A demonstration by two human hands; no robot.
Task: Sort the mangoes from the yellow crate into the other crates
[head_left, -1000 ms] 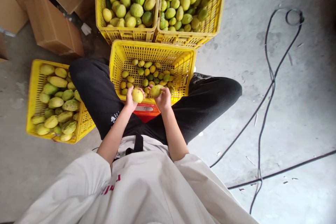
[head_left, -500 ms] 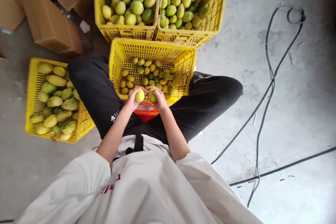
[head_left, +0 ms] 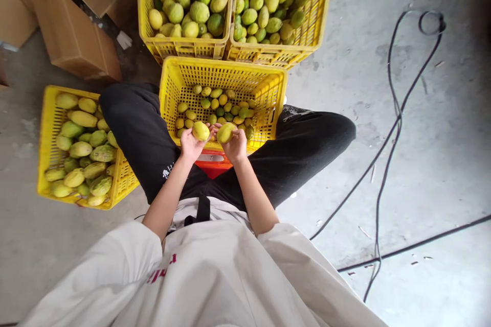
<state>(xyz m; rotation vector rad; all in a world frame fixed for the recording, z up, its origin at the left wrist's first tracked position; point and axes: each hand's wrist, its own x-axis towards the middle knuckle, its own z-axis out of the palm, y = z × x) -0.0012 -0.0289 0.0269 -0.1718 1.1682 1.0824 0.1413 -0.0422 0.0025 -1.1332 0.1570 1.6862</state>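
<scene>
Left hand is curled around a yellow fruit, fingers wrapped under and behind it, thumb side up; the fruit sits at the fingertips, not deep in the palm. Right hand grips a greenish-yellow fruit the same way, fingers closed round its lower half. The two fruits are just beside each other, maybe touching; can't tell for sure. The knuckles of both hands are near each other too.

Both hands are held over the near rim of the middle crate, a yellow plastic one between the person's knees. That crate is only part full, with small green and yellow fruit lying on its bottom. A red object shows under the near edge, mostly hidden by the hands and crate.

The person sits with black trousers spread on either side of the crate, white top below.

On the left of the left leg is a side crate with bigger fruit. Two full crates stand beyond the middle one, side by side and touching. Cardboard boxes are at upper left. Black cables run over the concrete floor on the right.
</scene>
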